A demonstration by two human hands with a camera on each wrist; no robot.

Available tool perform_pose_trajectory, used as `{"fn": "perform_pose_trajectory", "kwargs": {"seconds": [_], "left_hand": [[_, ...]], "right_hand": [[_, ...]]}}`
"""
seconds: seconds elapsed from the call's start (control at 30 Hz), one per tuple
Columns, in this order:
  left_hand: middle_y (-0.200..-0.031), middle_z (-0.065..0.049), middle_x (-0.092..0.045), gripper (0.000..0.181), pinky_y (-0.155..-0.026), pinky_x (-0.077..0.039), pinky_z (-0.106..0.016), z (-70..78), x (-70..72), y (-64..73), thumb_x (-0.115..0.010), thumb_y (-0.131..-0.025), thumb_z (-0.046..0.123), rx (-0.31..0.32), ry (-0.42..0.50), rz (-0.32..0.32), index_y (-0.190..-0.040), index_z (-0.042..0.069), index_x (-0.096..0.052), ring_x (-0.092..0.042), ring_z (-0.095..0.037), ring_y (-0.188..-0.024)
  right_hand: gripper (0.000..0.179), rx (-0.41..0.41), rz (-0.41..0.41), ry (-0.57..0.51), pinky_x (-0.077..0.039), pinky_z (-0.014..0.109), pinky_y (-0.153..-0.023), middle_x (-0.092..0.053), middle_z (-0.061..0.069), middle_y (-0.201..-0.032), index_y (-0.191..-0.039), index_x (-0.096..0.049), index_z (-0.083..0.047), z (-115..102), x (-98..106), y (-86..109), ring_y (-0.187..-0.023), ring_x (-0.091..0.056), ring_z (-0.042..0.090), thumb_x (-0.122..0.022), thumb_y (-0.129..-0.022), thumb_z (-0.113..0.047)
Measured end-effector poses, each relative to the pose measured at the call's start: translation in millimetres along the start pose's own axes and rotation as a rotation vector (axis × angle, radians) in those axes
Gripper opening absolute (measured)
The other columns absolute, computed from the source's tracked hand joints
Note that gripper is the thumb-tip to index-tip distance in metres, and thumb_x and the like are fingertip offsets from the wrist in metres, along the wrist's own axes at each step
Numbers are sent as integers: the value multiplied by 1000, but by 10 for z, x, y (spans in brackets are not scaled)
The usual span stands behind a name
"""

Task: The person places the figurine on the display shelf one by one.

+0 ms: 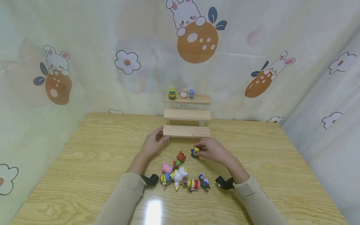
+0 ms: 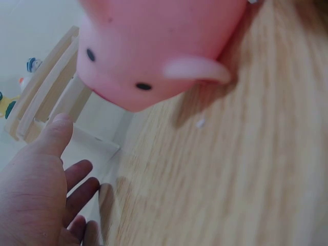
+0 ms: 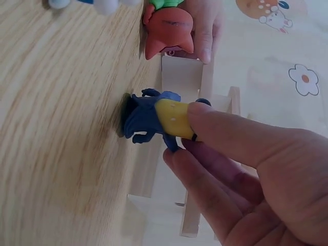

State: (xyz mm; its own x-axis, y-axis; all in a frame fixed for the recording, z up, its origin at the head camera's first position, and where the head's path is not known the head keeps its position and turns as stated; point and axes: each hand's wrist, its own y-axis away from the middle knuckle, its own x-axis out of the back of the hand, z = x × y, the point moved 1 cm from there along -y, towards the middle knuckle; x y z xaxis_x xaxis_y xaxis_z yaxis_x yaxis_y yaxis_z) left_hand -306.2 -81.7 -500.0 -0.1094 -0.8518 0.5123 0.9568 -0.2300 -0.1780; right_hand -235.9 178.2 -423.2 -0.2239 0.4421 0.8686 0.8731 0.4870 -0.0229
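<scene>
My right hand (image 1: pixel 215 151) pinches a small yellow-and-blue minion figurine (image 3: pixel 164 118) by its yellow part, between thumb and fingers. Its blue end points down at the tabletop, in front of the shelf. At the left end of the lowest step of a three-step wooden display shelf (image 1: pixel 187 131) is my left hand (image 1: pixel 152 143), fingers loosely extended and thumb by the step's edge. A pink pig figurine (image 2: pixel 159 46) looms close in the left wrist view. In the right wrist view a red fox-like figurine (image 3: pixel 169 31) partly covers the left hand.
On the top step stand a yellow-green figurine (image 1: pixel 172 93), a white one (image 1: pixel 183 94) and a blue one (image 1: pixel 191 94). Several more lie between my forearms, including a white-and-yellow figurine (image 1: pixel 179 175) and a minion in red (image 1: pixel 192 184). A patterned curtain (image 1: pixel 152 37) hangs behind the table (image 1: pixel 112 150).
</scene>
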Motion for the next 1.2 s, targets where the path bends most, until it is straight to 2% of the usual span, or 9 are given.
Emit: {"fn": "perform_pose_trajectory", "kwargs": {"seconds": [0.23,0.43,0.7,0.83,0.97,1.2], "left_hand": [[-121,-3,-59,65,-106,-32,-41,-6,-19,-17,-60,-82,46,-23,8,3,-137,19,-38,-47,-20,-121],[-121,-3,-59,67,-105,-33,-41,-1,-27,-19,-58,-82,49,-34,-5,-2,-138,18,-37,-48,-20,-120],[-121,-3,-59,68,-105,-33,-41,-3,16,-22,-59,-81,49,-15,2,8,-138,18,-37,-47,-21,-121],[-121,-4,-59,68,-105,-34,-40,-8,22,-21,-59,-81,48,-16,3,6,-137,17,-37,-48,-20,-120],[-121,-4,-59,66,-104,-34,-42,2,22,-8,-60,-82,45,-16,14,8,-137,17,-38,-49,-21,-119],[-122,-6,-58,66,-105,-33,-42,23,21,-2,-61,-82,43,-9,30,7,-137,15,-38,-47,-22,-121]], "right_hand": [[29,-74,35,-34,-53,29,-77,-67,5,-101,-107,-65,-6,37,18,1,-90,-65,16,-68,-80,-16],[32,-109,62,-60,-53,28,-77,-67,5,-102,-111,-63,-6,52,166,-8,-92,-64,16,-66,-82,-20],[37,-138,101,-35,-52,35,-80,-66,10,-107,-117,-59,-6,-10,655,-222,-96,-63,23,-63,-85,-24],[36,-109,155,37,-53,35,-78,-66,12,-105,-115,-60,-5,-49,956,-381,-94,-64,24,-63,-84,-23],[35,-118,189,92,-53,37,-79,-66,11,-107,-115,-61,-7,-73,1218,-542,-95,-64,24,-64,-84,-22],[34,-144,211,112,-52,39,-80,-65,14,-109,-115,-61,-6,-12,1477,-823,-98,-63,26,-63,-84,-20]]}}
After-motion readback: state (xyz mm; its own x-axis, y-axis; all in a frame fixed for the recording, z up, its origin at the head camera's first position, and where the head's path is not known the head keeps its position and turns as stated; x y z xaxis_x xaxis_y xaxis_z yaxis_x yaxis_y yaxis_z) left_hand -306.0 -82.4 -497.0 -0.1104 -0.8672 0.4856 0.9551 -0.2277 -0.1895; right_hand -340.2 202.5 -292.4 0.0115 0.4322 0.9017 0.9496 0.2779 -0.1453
